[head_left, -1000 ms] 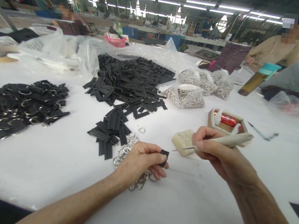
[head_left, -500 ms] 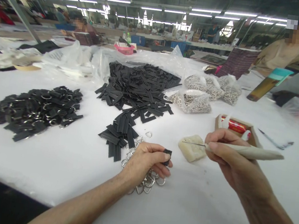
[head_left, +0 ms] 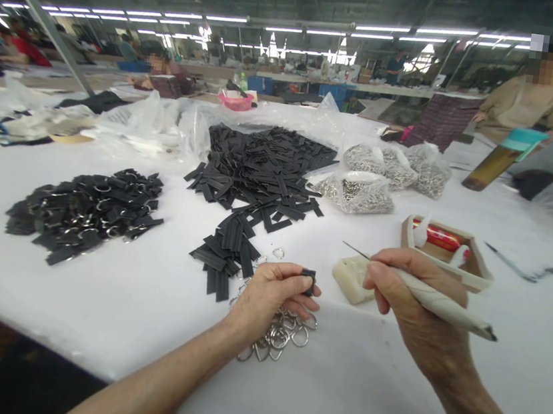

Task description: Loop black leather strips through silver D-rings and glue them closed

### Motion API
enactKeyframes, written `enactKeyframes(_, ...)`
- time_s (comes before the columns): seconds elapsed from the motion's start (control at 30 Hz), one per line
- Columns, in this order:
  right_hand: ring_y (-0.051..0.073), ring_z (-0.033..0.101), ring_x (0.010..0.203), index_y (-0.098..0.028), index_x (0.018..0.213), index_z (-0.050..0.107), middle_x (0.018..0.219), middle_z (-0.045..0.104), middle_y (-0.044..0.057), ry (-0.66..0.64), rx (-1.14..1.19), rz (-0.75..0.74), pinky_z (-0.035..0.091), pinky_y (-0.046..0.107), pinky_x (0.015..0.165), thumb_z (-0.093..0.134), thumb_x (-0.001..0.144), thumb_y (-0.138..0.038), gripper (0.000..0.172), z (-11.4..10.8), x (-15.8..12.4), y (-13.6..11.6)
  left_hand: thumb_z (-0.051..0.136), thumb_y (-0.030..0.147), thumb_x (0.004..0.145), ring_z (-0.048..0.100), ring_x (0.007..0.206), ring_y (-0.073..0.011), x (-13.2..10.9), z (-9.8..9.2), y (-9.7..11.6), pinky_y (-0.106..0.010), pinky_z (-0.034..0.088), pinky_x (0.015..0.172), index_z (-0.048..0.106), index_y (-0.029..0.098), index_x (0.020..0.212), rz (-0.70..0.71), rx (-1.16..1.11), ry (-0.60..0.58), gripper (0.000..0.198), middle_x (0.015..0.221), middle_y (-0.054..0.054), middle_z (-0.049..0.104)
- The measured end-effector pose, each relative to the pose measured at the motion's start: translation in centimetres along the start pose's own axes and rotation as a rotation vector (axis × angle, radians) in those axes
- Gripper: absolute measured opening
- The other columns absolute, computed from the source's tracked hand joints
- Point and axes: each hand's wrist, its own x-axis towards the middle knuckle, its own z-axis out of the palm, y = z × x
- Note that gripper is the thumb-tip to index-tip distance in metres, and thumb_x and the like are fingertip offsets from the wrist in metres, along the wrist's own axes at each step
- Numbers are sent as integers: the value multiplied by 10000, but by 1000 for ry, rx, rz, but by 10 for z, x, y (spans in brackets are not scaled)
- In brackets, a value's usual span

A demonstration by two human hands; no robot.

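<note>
My left hand (head_left: 270,297) pinches a small folded black strip (head_left: 307,281) between thumb and fingers, above a scatter of metal D-rings (head_left: 280,338). In my right hand (head_left: 420,305) is an awl (head_left: 440,304) with a pale, wrapped-looking handle, gripped like a pen. Its thin metal tip points left, above a yellowish waxy block (head_left: 348,276) on the white table. Just beyond my left hand lie loose black strips (head_left: 223,254), running back to a large heap of strips (head_left: 272,163). Whether a ring sits in the folded strip is hidden by my fingers.
On the left is a pile of black strips with rings (head_left: 87,211). Clear bags of rings (head_left: 359,193) stand behind on the right. A small open box (head_left: 479,280) holds a red tube. A bottle (head_left: 501,161) leans further right, near a person (head_left: 536,104) across the table.
My right hand has lifted the awl's tip off the waxy block and tilted its handle end downward. My left hand keeps its pinch on the strip. The view has shifted slightly.
</note>
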Motion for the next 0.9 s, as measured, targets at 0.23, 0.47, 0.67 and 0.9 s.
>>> enactKeyframes(0.23, 127, 485, 485, -238, 830, 602, 598, 568, -11, 7, -172, -179, 373, 236, 417, 628, 765, -273, 78, 0, -5, 11, 644, 248, 690, 619, 523, -127, 1, -1, 0, -213, 496, 464, 638, 91, 711, 7, 2, 89, 159, 746, -85, 672)
enactKeyframes(0.47, 171, 597, 661, -256, 963, 564, 837, 636, 27, -106, -259, -351, 467, 249, 537, 612, 779, -334, 206, 0, -8, 19, 684, 265, 662, 597, 515, -122, -12, -21, 25, -200, 449, 406, 655, 100, 760, 74, 46, 168, 195, 701, -63, 646)
enactKeyframes(0.67, 190, 622, 702, -264, 1065, 535, 875, 649, 30, -281, -198, -399, 479, 283, 592, 597, 793, -317, 284, 0, -10, 18, 706, 236, 614, 463, 401, -80, -31, -98, 71, -211, 399, 394, 645, 92, 677, 271, 372, 614, 168, 498, 0, 534)
enactKeyframes(0.9, 203, 617, 788, -247, 1000, 590, 943, 645, 42, -148, -245, -422, 469, 306, 690, 593, 800, -272, 201, 7, -15, 23, 589, 133, 642, 536, 500, -96, -39, -162, 73, -259, 490, 551, 569, 141, 913, 457, 494, 1018, 272, 656, 25, 542)
